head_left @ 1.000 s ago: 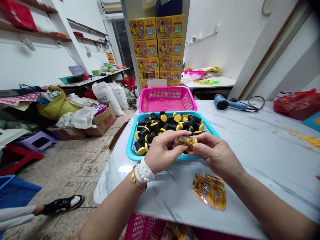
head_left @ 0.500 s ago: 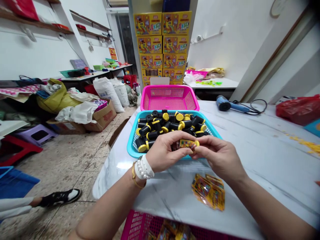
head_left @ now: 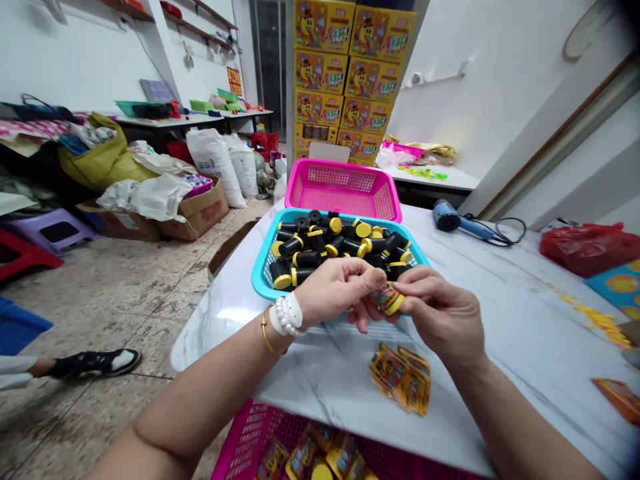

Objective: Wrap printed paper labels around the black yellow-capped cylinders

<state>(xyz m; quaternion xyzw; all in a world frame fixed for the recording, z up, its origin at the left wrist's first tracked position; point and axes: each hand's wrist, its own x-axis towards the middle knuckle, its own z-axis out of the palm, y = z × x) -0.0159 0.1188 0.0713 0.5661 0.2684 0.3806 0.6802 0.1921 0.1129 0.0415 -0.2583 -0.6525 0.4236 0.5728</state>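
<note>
Between my two hands is a small yellow-capped canister (head_left: 389, 300) in a colourful printed wrapper, its yellow end tilted down to the right. My left hand (head_left: 335, 290) grips it from the left, thumb on top. The fingers of my right hand (head_left: 445, 310) pinch it near the yellow end. Just behind, a blue basket (head_left: 261, 267) holds several black canisters (head_left: 310, 259) with yellow caps. On the table below my hands lies a loose stack of orange printed wrappers (head_left: 403, 379). My fingers hide much of the held canister.
Behind the blue basket stands a pink basket (head_left: 345, 210). A blue heat gun (head_left: 463, 223) with its cord lies right, near a red plastic bag (head_left: 590, 247) and yellow pieces (head_left: 600, 317). Below the table edge, a magenta basket (head_left: 240, 443) holds wrapped canisters. A person's shoe (head_left: 97, 362) shows left.
The canister has turned from nearly level to a tilt, its yellow end now lower. My left thumb has moved up over it. The whole view has shifted and tipped downward.
</note>
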